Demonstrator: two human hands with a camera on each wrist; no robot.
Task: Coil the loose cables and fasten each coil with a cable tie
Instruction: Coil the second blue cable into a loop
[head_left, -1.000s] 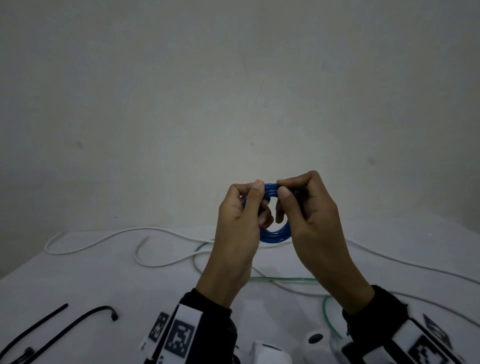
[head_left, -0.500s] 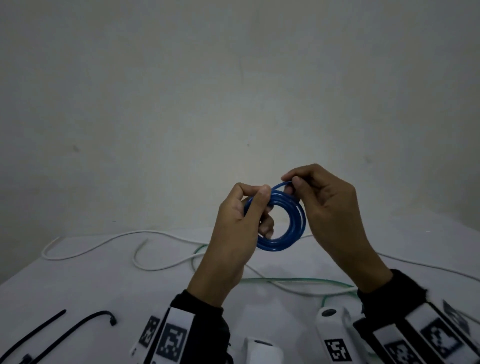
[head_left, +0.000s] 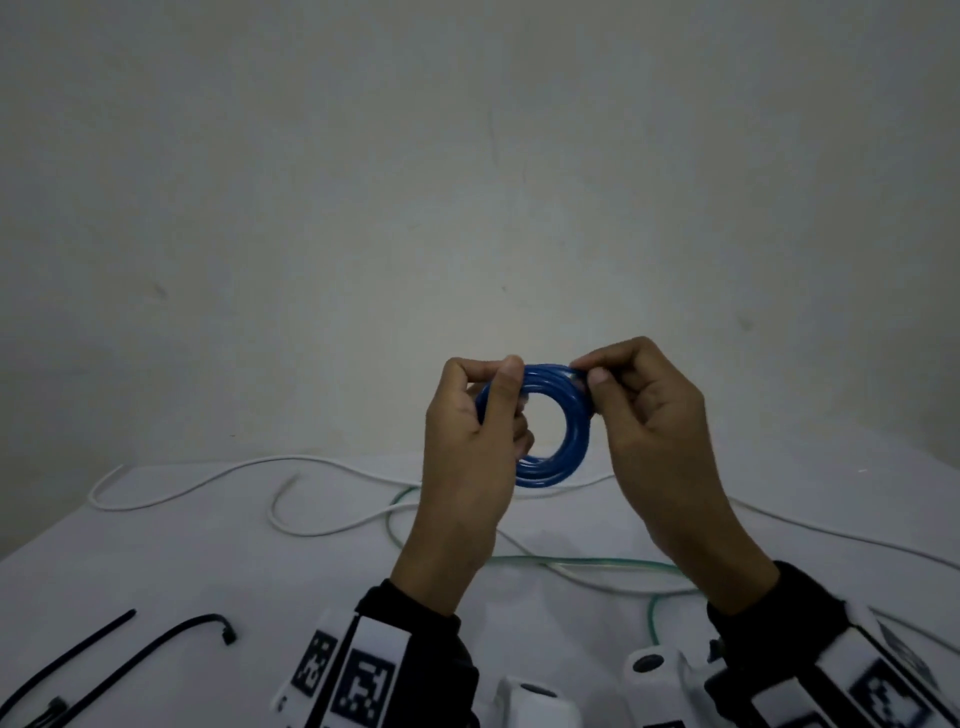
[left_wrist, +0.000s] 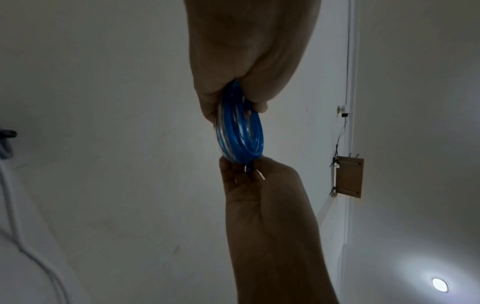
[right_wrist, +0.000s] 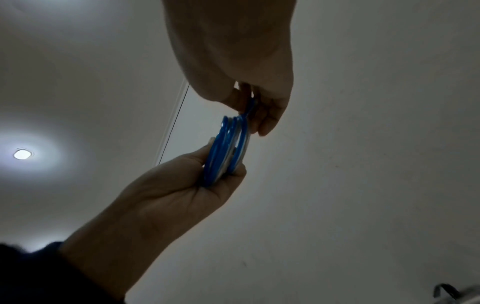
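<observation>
While you hold the blue cable coil (head_left: 553, 423) up off the table (head_left: 156, 561), both hands can tidy its loops so they lie together for tying. Your left hand (head_left: 467, 447) pinches the coil's left side between thumb and curled fingers. Your right hand (head_left: 654, 436) pinches the upper right, probably on the loose end, though the dim wrist views leave that unsure. Black cable ties (head_left: 171, 642) wait at the near left; white cables (head_left: 322, 525) and a green one (head_left: 571, 561) lie loose beneath.
</observation>
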